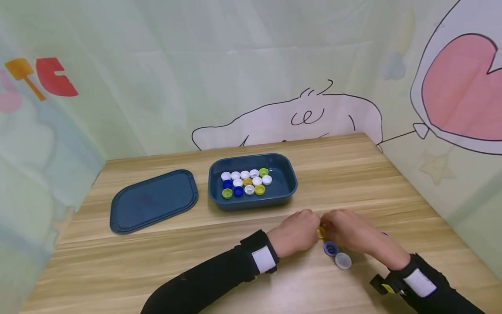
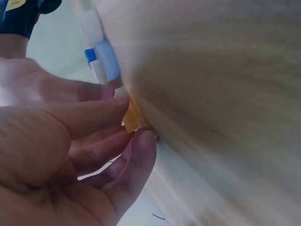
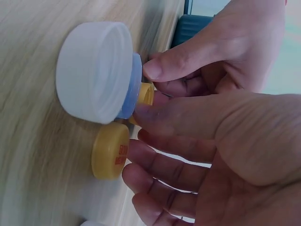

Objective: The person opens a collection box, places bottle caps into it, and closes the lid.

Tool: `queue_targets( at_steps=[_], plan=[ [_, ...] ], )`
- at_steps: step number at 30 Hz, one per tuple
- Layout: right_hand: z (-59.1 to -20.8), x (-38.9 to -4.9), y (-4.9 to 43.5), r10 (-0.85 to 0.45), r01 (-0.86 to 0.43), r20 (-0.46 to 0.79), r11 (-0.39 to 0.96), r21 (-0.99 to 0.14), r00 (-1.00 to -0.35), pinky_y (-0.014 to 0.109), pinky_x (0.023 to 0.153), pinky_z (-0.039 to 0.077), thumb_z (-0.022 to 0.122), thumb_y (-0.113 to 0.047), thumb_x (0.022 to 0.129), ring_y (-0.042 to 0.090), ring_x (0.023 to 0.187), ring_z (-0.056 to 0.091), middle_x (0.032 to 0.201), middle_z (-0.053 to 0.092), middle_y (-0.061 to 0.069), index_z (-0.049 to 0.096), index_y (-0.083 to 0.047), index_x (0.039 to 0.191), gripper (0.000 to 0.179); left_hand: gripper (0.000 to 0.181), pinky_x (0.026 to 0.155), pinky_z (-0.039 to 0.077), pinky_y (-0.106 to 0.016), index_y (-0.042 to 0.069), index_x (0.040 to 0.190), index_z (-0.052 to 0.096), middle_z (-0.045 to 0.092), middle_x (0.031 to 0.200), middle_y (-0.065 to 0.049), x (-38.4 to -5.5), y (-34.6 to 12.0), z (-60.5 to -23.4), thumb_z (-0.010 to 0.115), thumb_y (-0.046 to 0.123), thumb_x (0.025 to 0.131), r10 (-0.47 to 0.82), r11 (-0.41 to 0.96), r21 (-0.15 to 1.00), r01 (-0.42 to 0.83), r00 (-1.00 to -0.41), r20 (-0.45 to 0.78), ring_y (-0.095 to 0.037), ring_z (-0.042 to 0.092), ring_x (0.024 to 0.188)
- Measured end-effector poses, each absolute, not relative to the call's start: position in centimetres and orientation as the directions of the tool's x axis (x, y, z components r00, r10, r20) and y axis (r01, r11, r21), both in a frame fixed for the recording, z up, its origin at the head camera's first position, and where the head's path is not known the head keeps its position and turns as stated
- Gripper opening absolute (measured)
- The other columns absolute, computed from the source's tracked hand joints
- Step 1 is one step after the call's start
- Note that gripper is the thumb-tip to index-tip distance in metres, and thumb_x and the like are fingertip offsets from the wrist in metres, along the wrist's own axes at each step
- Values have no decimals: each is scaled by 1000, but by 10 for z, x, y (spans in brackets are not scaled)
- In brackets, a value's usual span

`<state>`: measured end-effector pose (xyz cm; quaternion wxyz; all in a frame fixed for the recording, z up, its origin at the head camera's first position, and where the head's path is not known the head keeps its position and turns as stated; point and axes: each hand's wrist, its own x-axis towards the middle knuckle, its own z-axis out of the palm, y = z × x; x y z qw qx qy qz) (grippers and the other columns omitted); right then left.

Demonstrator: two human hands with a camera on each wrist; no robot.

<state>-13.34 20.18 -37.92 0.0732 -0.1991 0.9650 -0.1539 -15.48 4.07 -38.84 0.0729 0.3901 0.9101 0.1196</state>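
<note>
Both hands meet low over the table, right of the box. My left hand [image 1: 296, 231] pinches a small yellow bottle cap [image 2: 132, 117] between thumb and finger. From the other side, my right hand [image 1: 353, 231] has its thumb and forefinger on this same yellow cap, the other fingers loosely bent. A second yellow cap with red print [image 3: 110, 150] lies by the right fingertips in the right wrist view. Beside the hands are a blue cap [image 1: 331, 249] and a larger white cap [image 1: 343, 261].
A dark blue box [image 1: 284, 174] farther back holds several white, blue, green and yellow caps, lined up in rows toward its left side. Its flat blue lid [image 1: 153, 200] lies to the left. A printed curtain [image 1: 157, 87] hangs behind the wooden table [image 1: 137, 266].
</note>
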Motion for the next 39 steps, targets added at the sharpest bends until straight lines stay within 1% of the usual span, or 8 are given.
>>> queue_targets(
  at_steps=[3, 7, 13, 18, 25, 29, 34, 39],
  plan=[
    [-379, -133, 200, -405, -363, -68, 873, -324, -912, 24, 51, 30, 71, -7, 80, 9, 58, 41, 66, 47, -6, 61, -16, 76, 13, 12, 53, 39, -17, 8, 95, 70, 54, 74, 2, -155, 41, -391, 67, 16, 87, 728, 663, 278, 695, -685, -21, -7, 49, 64],
    [-381, -133, 199, -412, -375, -53, 870, -321, -910, 24, 52, 30, 70, -8, 81, 9, 58, 41, 65, 46, -7, 60, -15, 74, 15, 9, 51, 38, -17, 8, 93, 70, 53, 72, 2, -156, 40, -395, 65, 14, 88, 730, 653, 281, 703, -683, 12, -7, 48, 63],
    [-380, -134, 194, -429, -403, -6, 854, -329, -903, 23, 52, 33, 70, -7, 81, 8, 58, 42, 66, 48, -7, 63, -14, 79, 10, 10, 52, 38, -16, 8, 92, 70, 54, 71, 1, -156, 35, -391, 64, 13, 88, 711, 671, 265, 693, -702, 36, -7, 48, 63],
    [-375, -135, 187, -438, -449, 122, 807, -384, -891, 24, 55, 42, 69, 2, 77, 7, 62, 49, 72, 59, -5, 67, -11, 84, 14, 16, 54, 39, -16, 7, 96, 69, 56, 77, 0, -159, 25, -378, 68, 19, 86, 669, 703, 269, 658, -740, 61, -7, 48, 64],
    [-360, -141, 172, -384, -467, 267, 758, -456, -884, 23, 60, 50, 72, 6, 76, 10, 69, 58, 84, 68, 7, 69, 2, 98, 22, 23, 56, 42, -12, 5, 100, 68, 60, 87, -3, -164, 6, -348, 71, 22, 85, 620, 713, 323, 622, -775, 123, -6, 51, 67],
    [-344, -148, 162, -361, -477, 322, 751, -457, -875, 26, 63, 53, 73, 4, 77, 14, 72, 61, 92, 69, 12, 67, 3, 105, 29, 23, 60, 45, -12, 5, 104, 67, 59, 88, -3, -169, -6, -331, 70, 21, 87, 588, 711, 345, 613, -787, 186, -7, 51, 72],
    [-323, -161, 153, -363, -503, 373, 756, -418, -854, 32, 66, 52, 73, 2, 78, 17, 75, 60, 94, 68, 12, 67, 2, 105, 27, 23, 65, 47, -13, 4, 104, 66, 59, 89, -2, -177, -17, -315, 68, 21, 89, 542, 694, 391, 605, -796, 270, -7, 51, 77],
    [-304, -179, 141, -380, -538, 410, 740, -403, -829, 36, 66, 51, 73, 1, 78, 22, 77, 59, 92, 67, 14, 67, 4, 101, 24, 28, 74, 51, -18, 5, 109, 65, 63, 97, -4, -188, -25, -301, 69, 23, 88, 471, 723, 401, 563, -826, 310, -9, 56, 84]
  ],
)
